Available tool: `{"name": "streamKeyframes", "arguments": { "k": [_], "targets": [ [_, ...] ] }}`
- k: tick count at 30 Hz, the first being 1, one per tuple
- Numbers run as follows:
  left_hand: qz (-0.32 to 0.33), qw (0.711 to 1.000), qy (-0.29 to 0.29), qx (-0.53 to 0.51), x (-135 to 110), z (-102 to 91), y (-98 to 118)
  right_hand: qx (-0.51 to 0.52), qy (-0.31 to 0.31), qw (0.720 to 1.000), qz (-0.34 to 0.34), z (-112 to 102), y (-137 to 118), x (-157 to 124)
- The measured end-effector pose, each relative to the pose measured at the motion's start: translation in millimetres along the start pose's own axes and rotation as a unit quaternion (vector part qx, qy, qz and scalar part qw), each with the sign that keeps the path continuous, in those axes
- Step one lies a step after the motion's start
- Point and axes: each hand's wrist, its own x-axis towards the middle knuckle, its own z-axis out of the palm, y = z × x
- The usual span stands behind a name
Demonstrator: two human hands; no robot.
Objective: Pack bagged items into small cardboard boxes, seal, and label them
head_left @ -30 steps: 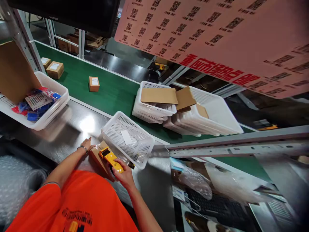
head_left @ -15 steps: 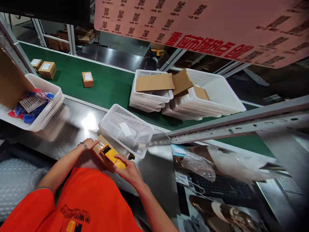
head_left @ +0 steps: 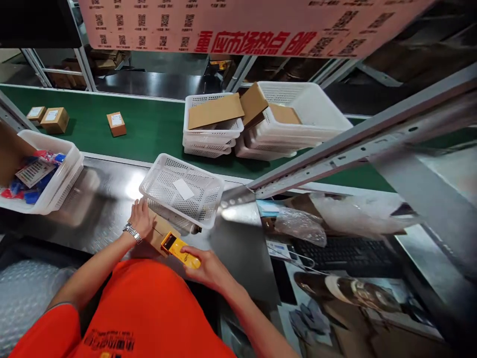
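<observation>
My left hand (head_left: 140,218), with a metal wristwatch, rests open against a small cardboard box (head_left: 158,229) lying on the steel table. My right hand (head_left: 208,268) grips the lower end of a yellow handheld barcode scanner (head_left: 179,251), whose dark screen faces up. The scanner's tip is over the near end of the box. A white plastic mesh basket (head_left: 182,191) with a white label inside stands just beyond the box and overlaps its far part, hiding some of it.
A green conveyor belt (head_left: 149,129) carries small cartons. Stacked white baskets holding cardboard sheets (head_left: 212,124) stand on it. A white basket of blue-packed goods (head_left: 48,174) sits at left, bubble wrap (head_left: 30,303) lies below, and a keyboard (head_left: 343,253) and metal rail lie right.
The scanner has moved back along the box toward me in my right hand. My left hand has risen more upright against the box. The whole view has swung, with the scene tilting level.
</observation>
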Motion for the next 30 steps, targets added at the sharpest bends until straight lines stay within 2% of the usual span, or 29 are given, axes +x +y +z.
{"name": "streamKeyframes", "arguments": {
  "k": [2,5,7,11,13,15,19,21,23,26,28,30],
  "targets": [
    [0.065,0.997,0.011,0.028,-6,13.3,20,0.021,-0.022,1.0,0.003,1,1,0],
    [0.117,0.991,-0.042,0.058,-8,23.7,32,0.045,-0.026,0.999,-0.005,-1,8,-7],
    [0.117,0.988,-0.064,0.078,-5,23.8,31,0.032,-0.025,0.999,0.006,-6,20,-20],
    [0.118,0.986,-0.065,0.097,0,20.1,27,-0.07,-0.044,0.995,0.054,-23,48,-56],
    [0.118,0.985,-0.069,0.102,1,19.3,27,-0.097,-0.06,0.991,0.07,-25,55,-61],
    [0.117,0.985,-0.075,0.107,1,19.0,27,-0.102,-0.071,0.99,0.074,-20,52,-48],
    [0.116,0.984,-0.074,0.114,3,19.1,28,-0.055,-0.093,0.992,0.065,3,29,12],
    [0.116,0.985,-0.063,0.113,3,19.9,27,-0.032,-0.088,0.993,0.076,12,22,33],
    [0.115,0.986,-0.059,0.105,4,19.8,24,-0.024,-0.06,0.994,0.091,14,23,36],
    [0.132,0.984,-0.091,0.082,8,12.3,11,-0.008,-0.016,0.993,0.114,11,36,16],
    [0.191,0.968,-0.143,0.079,14,0.6,-4,0.011,0.003,0.992,0.128,7,46,-2],
    [0.27,0.938,-0.197,0.092,21,-14.2,-24,0.051,0.029,0.988,0.144,4,53,-16]
  ]
}}
